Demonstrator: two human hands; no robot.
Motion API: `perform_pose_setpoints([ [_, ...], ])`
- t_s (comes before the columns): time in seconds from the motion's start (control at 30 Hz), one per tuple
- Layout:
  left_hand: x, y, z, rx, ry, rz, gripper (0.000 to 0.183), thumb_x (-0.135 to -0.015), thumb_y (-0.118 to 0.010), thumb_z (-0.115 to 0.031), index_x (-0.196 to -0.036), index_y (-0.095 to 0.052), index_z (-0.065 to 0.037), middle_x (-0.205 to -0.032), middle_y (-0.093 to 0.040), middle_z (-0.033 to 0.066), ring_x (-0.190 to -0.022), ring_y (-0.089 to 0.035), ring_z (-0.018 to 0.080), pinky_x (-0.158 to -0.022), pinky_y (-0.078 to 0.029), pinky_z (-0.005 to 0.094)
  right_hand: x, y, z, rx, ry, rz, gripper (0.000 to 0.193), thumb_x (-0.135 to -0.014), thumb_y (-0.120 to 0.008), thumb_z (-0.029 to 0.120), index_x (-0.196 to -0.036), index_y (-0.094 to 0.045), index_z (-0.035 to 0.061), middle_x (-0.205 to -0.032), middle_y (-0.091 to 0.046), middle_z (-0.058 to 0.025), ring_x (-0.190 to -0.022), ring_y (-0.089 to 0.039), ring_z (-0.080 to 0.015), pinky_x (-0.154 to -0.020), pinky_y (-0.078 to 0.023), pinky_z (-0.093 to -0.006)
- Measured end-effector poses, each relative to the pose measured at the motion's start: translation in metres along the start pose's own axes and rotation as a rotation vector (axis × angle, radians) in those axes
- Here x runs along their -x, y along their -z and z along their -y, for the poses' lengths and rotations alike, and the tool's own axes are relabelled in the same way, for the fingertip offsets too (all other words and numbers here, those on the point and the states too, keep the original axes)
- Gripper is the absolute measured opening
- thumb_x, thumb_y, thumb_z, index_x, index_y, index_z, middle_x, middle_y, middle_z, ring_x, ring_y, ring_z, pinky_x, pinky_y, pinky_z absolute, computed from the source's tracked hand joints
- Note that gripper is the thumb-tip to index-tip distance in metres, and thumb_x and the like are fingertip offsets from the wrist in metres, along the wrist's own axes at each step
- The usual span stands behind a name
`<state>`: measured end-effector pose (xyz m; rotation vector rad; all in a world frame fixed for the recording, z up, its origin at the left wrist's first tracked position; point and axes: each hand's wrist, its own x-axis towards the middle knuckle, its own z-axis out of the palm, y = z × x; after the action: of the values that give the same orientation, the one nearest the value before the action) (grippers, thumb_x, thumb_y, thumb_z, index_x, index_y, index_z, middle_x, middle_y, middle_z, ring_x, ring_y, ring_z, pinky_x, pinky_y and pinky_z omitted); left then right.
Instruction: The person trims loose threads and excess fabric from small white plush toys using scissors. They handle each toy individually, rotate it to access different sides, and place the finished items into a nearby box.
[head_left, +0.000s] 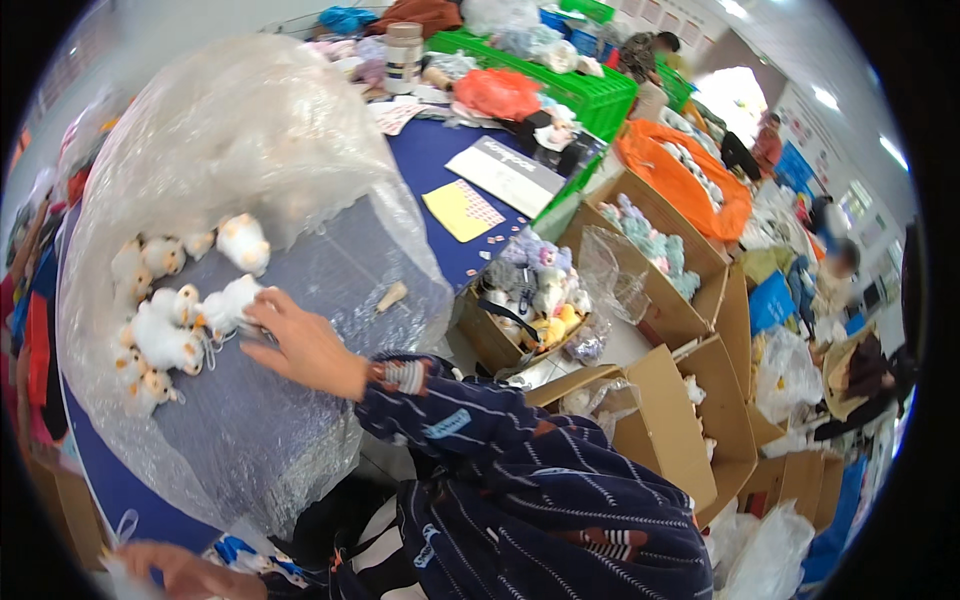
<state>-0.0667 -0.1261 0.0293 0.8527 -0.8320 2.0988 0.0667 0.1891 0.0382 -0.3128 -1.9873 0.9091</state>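
Observation:
My right hand (305, 345) reaches over the clear plastic sheet, its fingers and thumb closed about the near end of a white plush toy (228, 303). A small greyish patch shows between those fingers, too unclear to name. Beside it lie several more white plush toys with tan-orange patches, one (165, 335) with thin white string loops and another (243, 244) a little farther off. At the lower left edge my left hand (180, 572) is closed on a white thing with a string loop (128, 524), blurred and partly cut off by the picture's edge.
A big clear plastic bag (230, 130) spreads over the blue table (425, 165), with a small beige piece (393, 296) on it. Yellow paper (462, 210) and a grey-white box (505, 175) lie beyond. Cardboard boxes (650, 420) with plush toys and a green crate (590, 100) stand rightward.

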Motion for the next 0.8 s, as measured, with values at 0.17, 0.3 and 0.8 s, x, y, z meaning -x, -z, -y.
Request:
perform_pose_setpoints([
  [0.17, -0.025, -0.003, 0.090, -0.023, 0.027, -0.140, 0.022, -0.085, -0.054, -0.025, -0.100, -0.062, -0.011, -0.095, -0.063, 0.0020, -0.089, -0.058, 0.0181, -0.073, -0.044, 0.0310, -0.015, -0.009, -0.040, 0.195, -0.278, 0.014, 0.036, -0.077, -0.062, 0.025, -0.102, -0.050, 0.0022, -0.091, -0.057, -0.0187, -0.084, -0.057, -0.0359, -0.068, -0.047, -0.0416],
  [0.3, -0.007, 0.047, 0.057, -0.544, 0.440, -0.480, 0.035, -0.087, -0.052, -0.030, -0.115, -0.051, -0.009, -0.112, -0.056, 0.0100, -0.103, -0.051, 0.0303, -0.081, -0.043, 0.0390, -0.011, -0.013, -0.061, -0.004, -0.281, -0.021, 0.034, -0.074, -0.062, 0.022, -0.099, -0.051, 0.0010, -0.087, -0.059, -0.0195, -0.084, -0.057, -0.0359, -0.069, -0.045, -0.0426],
  [0.8, -0.023, 0.147, 0.103, -1.199, 0.600, -0.887, 0.031, -0.091, -0.047, -0.025, -0.113, -0.047, -0.003, -0.103, -0.056, 0.0064, -0.093, -0.056, 0.0171, -0.081, -0.046, 0.0310, 0.047, 0.003, 0.001, 0.184, 0.206, 0.508, 0.037, -0.072, -0.064, 0.016, -0.104, -0.048, 0.0109, -0.102, -0.047, -0.0113, -0.068, -0.059, -0.0332, -0.055, -0.051, -0.0392],
])
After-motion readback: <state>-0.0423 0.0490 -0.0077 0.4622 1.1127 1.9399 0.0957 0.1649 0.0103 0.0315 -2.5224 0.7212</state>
